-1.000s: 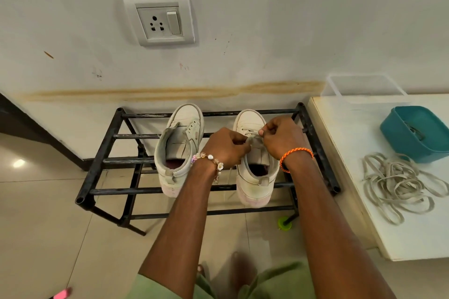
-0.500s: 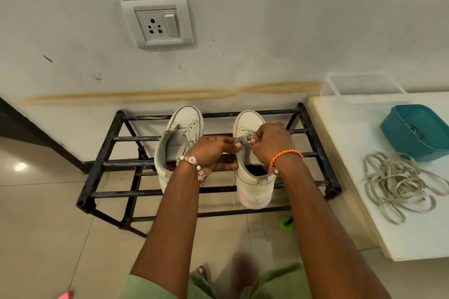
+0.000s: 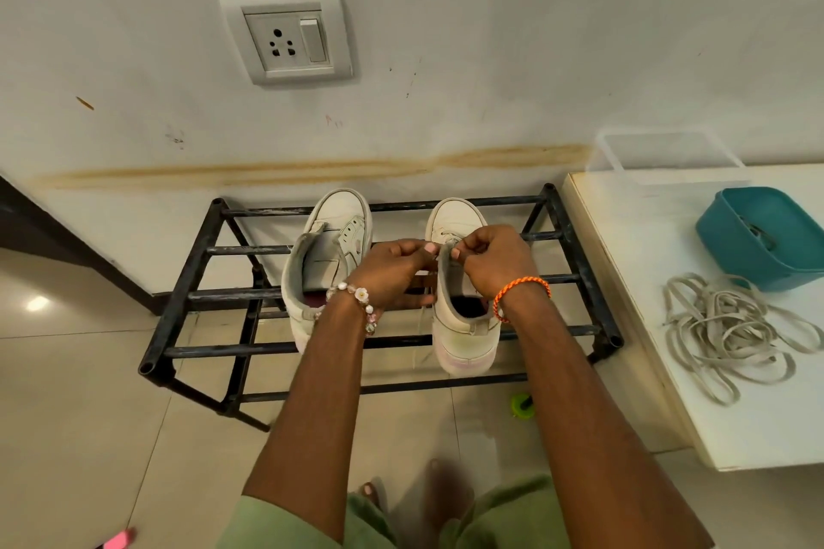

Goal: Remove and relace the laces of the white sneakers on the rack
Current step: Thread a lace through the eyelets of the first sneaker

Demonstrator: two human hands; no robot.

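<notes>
Where wall meets floor: black rack (image 3: 187,294) bearing two white sneakers, toes wallward, long axes front to back. Alongside, white counter (image 3: 624,245) with loose laces (image 3: 731,334), teal tub (image 3: 767,236) holding something dark, clear box (image 3: 664,156). Left hand (image 3: 392,272) and right hand (image 3: 495,263), each grip pinching lace at right sneaker (image 3: 463,325); left sneaker (image 3: 325,254) unlaced.

Both hands meet over the right sneaker (image 3: 463,325), left hand (image 3: 392,270) and right hand (image 3: 495,265) pinching the lace (image 3: 446,246) between them. Left of the grip stands the left sneaker (image 3: 327,254); both sneakers sit on the rack (image 3: 579,263), toes toward the wall behind. Right of the grip, a table (image 3: 624,281) carries a lace pile (image 3: 731,334), with a tub (image 3: 767,236) behind it.
</notes>
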